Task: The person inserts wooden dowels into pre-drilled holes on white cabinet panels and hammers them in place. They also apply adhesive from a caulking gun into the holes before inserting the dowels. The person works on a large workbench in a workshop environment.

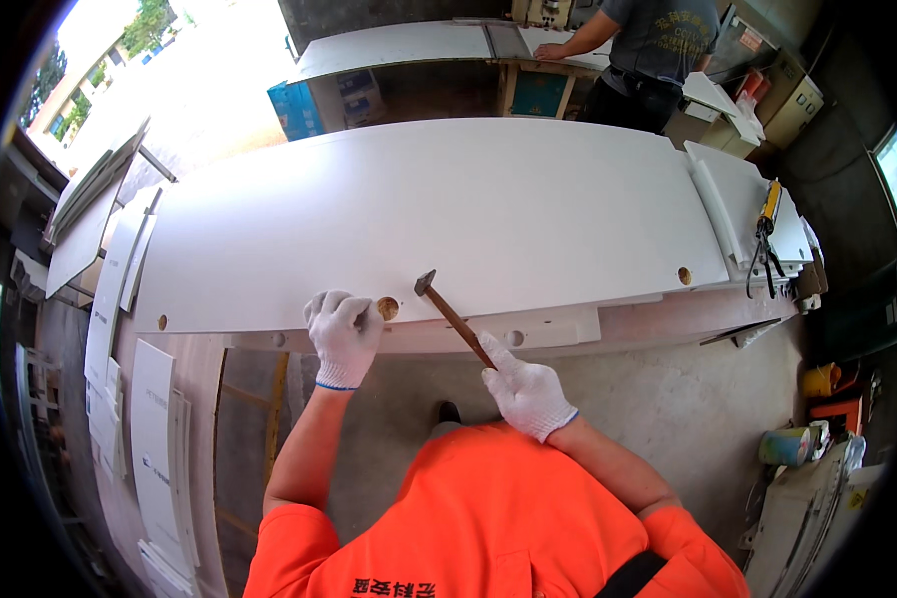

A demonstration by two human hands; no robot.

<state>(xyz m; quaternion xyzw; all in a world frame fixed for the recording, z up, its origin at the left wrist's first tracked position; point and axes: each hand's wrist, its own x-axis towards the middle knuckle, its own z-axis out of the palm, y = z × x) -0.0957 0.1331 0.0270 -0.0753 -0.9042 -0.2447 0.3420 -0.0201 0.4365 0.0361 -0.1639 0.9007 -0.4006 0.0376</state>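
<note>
A large white panel [448, 209] lies flat in front of me, with round holes along its near edge. My right hand [531, 397], in a white knit glove, is wrapped round the wooden handle of a hammer [455, 321]. The hammer's metal head is over the panel, to the right of the middle hole [388, 308]. My left hand [346, 337], gloved too, is at the near edge just left of that hole. Its fingers are curled together, and whatever they may hold is hidden.
Narrower white boards [156, 439] are stacked at the left. On the right, a yellow-handled tool [769, 209] rests on more white pieces [743, 204]. Beyond the panel, a person [658, 50] stands at another worktable [399, 50]. Paint cans [785, 446] stand at the lower right.
</note>
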